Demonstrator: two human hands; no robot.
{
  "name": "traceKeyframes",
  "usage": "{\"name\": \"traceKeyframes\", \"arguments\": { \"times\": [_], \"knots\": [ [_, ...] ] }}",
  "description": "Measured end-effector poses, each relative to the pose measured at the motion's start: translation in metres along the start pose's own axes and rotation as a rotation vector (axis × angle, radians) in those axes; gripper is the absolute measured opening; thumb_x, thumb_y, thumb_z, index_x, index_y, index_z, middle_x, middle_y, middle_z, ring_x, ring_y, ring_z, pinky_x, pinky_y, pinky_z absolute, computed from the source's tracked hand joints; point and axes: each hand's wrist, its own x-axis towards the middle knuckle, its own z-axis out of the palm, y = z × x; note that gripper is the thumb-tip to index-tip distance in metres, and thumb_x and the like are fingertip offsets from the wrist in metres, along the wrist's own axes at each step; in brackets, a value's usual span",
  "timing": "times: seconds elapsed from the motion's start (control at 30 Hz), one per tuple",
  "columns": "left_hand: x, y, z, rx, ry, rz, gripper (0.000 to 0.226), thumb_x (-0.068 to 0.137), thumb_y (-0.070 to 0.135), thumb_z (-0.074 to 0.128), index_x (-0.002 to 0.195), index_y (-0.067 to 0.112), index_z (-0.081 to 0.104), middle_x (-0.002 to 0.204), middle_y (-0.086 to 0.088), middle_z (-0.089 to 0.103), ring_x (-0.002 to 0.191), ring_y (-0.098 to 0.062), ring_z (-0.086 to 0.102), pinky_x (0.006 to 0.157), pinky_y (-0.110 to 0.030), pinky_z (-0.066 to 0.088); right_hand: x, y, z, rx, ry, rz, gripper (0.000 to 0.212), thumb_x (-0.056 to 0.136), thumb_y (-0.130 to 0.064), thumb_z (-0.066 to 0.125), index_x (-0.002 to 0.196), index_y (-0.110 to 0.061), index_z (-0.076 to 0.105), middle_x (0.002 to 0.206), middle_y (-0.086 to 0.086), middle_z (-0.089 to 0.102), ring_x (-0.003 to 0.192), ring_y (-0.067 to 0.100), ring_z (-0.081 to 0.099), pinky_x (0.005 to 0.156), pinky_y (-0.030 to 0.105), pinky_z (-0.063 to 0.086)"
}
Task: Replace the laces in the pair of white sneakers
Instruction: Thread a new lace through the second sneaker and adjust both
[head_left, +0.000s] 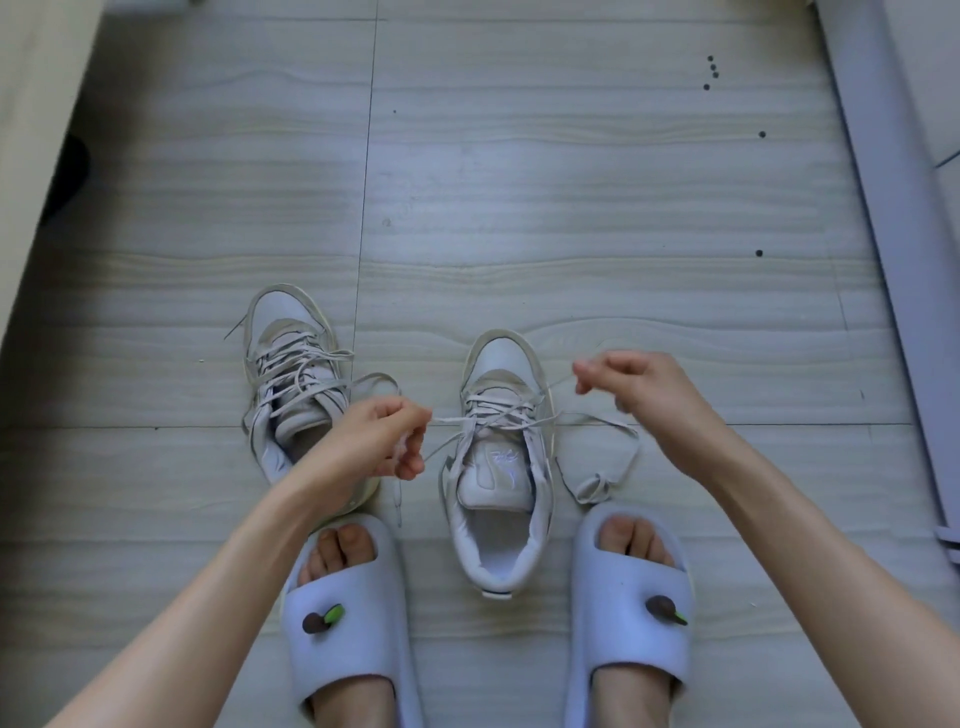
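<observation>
Near sneaker: standing upright on the floor between the two slippered feet, toe pointing away, tongue and collar facing the camera, laced through the upper eyelets.
Far sneaker: on the floor to the left, just beyond the left hand, toe away; its own lace slack and tangled over the tongue, one loop spilling toward the near sneaker.
Lace: crossing the near sneaker's eyelets, one end running left, the other right; a slack length lying coiled on the floor just right of the shoe.
Left hand: fingers curled, pinching the left end of the lace just beside the shoe, the strand drawn nearly level.
Right hand: raised above and to the right of the toe, fingertips pinching the other end, which rises thin and taut from the eyelets.
Step in hand: judged to be working the lace of the near sneaker loose, or evening its two ends; cannot tell which from one view.
Doing it well: pulling both ends evenly and outward, not upward, so the shoe stays put; easing one crossing at a time from the top down rather than dragging the whole length; keeping the floor coil free of knots.
Risk: light shoe sliding or tipping toward the stronger pull; strands of the two shoes catching where the far loop lies near.
Slippers: pale, open-toed, a small dark charm on each.
</observation>
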Motion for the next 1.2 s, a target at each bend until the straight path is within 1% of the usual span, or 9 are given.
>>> {"name": "traceKeyframes", "arguments": {
  "times": [0.23,0.37,0.43,0.57,0.67,0.73,0.97,1.1,1.2],
  "knots": [
    [0.007,0.006,0.018,0.136,-0.091,0.014,0.028,0.090,0.034,0.058,0.092,0.008,0.067,0.052,0.005,0.043,0.047,-0.010,0.051,0.050,-0.018,0.045,0.006,0.000,0.004,0.665,-0.060,0.011,0.021,0.077,-0.027,0.053,0.060,-0.014,0.056,0.076,0.001,0.070,0.081,0.012,0.065,0.080,0.023,0.046],
    [0.017,0.015,0.026,0.223,-0.035,0.102,0.017,0.090,0.021,0.059,0.081,0.007,0.064,0.053,0.004,0.048,0.042,-0.005,0.050,0.047,-0.016,0.043,0.002,-0.006,0.003,0.952,-0.126,0.085,0.033,0.083,-0.020,0.050,0.051,-0.015,0.055,0.059,0.003,0.055,0.062,0.020,0.061,0.075,0.029,0.054],
    [0.019,0.014,0.026,0.180,-0.010,0.129,0.017,0.091,0.016,0.058,0.077,0.007,0.062,0.058,0.002,0.052,0.044,-0.004,0.048,0.050,-0.015,0.041,0.004,-0.005,0.000,0.982,-0.045,0.164,0.037,0.085,-0.019,0.050,0.049,-0.015,0.048,0.051,0.001,0.042,0.045,0.015,0.044,0.057,0.026,0.050],
    [0.021,0.002,0.022,0.099,0.011,0.168,0.018,0.091,0.010,0.055,0.074,0.007,0.060,0.068,-0.004,0.056,0.067,-0.013,0.051,0.071,-0.022,0.045,0.003,0.004,-0.012,0.506,0.189,0.143,0.039,0.094,-0.016,0.046,0.057,-0.015,0.036,0.051,0.001,0.037,0.038,0.009,0.027,0.040,0.019,0.026],
    [0.024,-0.003,0.022,-0.019,0.060,0.140,0.019,0.091,0.009,0.053,0.073,0.009,0.058,0.077,-0.005,0.058,0.077,-0.013,0.055,0.078,-0.023,0.049,-0.002,0.021,-0.015,-0.462,0.208,0.035,0.029,0.090,-0.030,0.053,0.066,-0.014,0.047,0.066,-0.003,0.062,0.060,0.018,0.047,0.060,0.029,0.035],
    [0.025,-0.003,0.022,-0.039,0.100,0.136,0.019,0.092,0.010,0.053,0.074,0.010,0.058,0.082,-0.005,0.060,0.080,-0.012,0.057,0.078,-0.024,0.050,-0.006,0.026,-0.012,-0.765,0.107,0.079,0.034,0.086,-0.049,0.053,0.074,-0.019,0.043,0.074,-0.005,0.067,0.076,0.025,0.053,0.068,0.033,0.037],
    [0.025,-0.003,0.026,-0.051,0.113,0.195,0.014,0.093,0.013,0.053,0.080,0.011,0.061,0.084,-0.004,0.063,0.074,-0.014,0.060,0.076,-0.030,0.051,-0.011,0.017,-0.007,-0.774,0.053,0.090,0.046,0.073,-0.064,0.062,0.097,-0.026,0.051,0.077,-0.005,0.057,0.083,0.023,0.052,0.073,0.033,0.037],
    [0.030,-0.007,0.027,0.048,0.133,0.170,0.013,0.092,0.010,0.053,0.082,0.015,0.058,0.086,-0.007,0.061,0.071,-0.014,0.058,0.068,-0.024,0.049,-0.008,0.021,-0.017,-0.556,-0.055,0.054,0.011,0.075,-0.044,0.072,0.073,-0.033,0.068,0.069,-0.005,0.063,0.075,0.013,0.055,0.070,0.029,0.041],
    [0.027,-0.014,0.030,0.163,0.141,0.206,0.006,0.089,0.019,0.060,0.094,0.021,0.057,0.092,0.000,0.060,0.073,-0.013,0.058,0.067,-0.023,0.048,-0.011,0.025,-0.020,-0.219,-0.018,0.020,0.018,0.081,-0.023,0.070,0.064,-0.027,0.068,0.071,-0.008,0.069,0.070,0.001,0.058,0.064,0.016,0.041]
  ]
}}
